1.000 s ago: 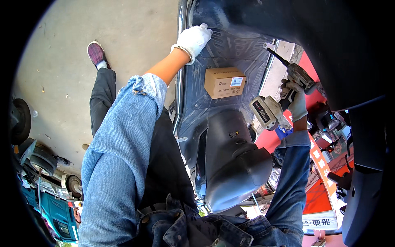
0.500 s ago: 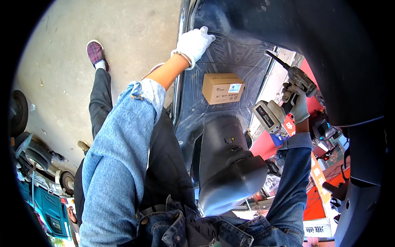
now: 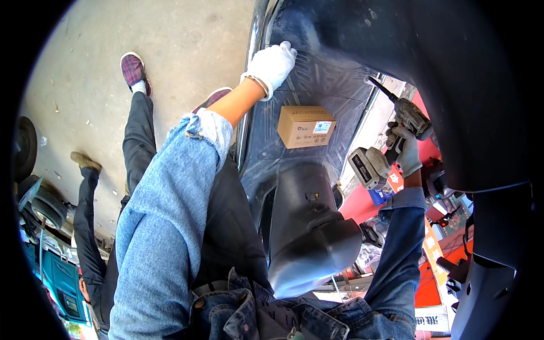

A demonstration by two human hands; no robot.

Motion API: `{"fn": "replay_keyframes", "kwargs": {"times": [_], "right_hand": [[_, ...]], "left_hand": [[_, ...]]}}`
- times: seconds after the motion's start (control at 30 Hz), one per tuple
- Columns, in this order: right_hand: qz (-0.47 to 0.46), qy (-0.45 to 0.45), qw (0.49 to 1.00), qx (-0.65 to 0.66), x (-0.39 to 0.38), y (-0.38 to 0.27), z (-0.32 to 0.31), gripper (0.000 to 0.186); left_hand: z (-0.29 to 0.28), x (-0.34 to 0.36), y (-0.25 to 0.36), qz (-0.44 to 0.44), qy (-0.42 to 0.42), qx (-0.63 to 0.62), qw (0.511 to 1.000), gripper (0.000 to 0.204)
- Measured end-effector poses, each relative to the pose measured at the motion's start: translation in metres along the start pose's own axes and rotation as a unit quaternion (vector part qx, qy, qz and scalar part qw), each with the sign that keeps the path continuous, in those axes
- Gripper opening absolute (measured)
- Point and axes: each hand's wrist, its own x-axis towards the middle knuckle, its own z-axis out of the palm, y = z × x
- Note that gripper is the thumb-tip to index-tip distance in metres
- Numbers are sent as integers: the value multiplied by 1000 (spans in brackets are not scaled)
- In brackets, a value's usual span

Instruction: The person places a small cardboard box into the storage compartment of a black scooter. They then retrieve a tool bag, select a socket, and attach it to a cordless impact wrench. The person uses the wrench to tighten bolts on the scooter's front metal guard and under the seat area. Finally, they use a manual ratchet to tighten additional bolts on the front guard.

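My left hand (image 3: 272,67), in a white glove, hovers over or rests on the upper left of the scooter's dark ribbed footboard (image 3: 340,90). Its fingers are curled in; anything inside them is hidden. In my right hand (image 3: 408,152), also gloved, is a cordless power driver (image 3: 415,117), held by the grip. The driver's long dark nose points up and left, and its pale battery pack (image 3: 368,167) is at the lower left. Between my hands a small brown cardboard box (image 3: 306,127) with a white label sits on the footboard.
The scooter's black seat (image 3: 317,243) is close in front of my body. A large dark panel (image 3: 453,56) curves along the right. On the left, another person's leg (image 3: 88,209) stands on the concrete floor (image 3: 187,51), near wheels (image 3: 48,207) and a teal vehicle (image 3: 62,277).
My left fingers have curled in from a looser pose. The right hand and driver have shifted slightly left. At the left, another person's leg has stepped into view.
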Motion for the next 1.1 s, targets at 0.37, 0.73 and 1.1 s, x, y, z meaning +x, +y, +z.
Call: {"fn": "replay_keyframes", "kwargs": {"times": [0.37, 0.73, 1.1], "right_hand": [[2, -14, 1000, 2, -3, -2, -1, 19], [11, 4, 985, -175, 15, -2, -28, 25], [21, -26, 982, -187, 25, -20, -36, 26]], "left_hand": [[-16, -37, 36, 111, 6, -50, 993, 25], [9, -29, 63, 7, 7, -236, 972, 23], [11, -36, 71, -50, -3, -246, 968, 35]]}}
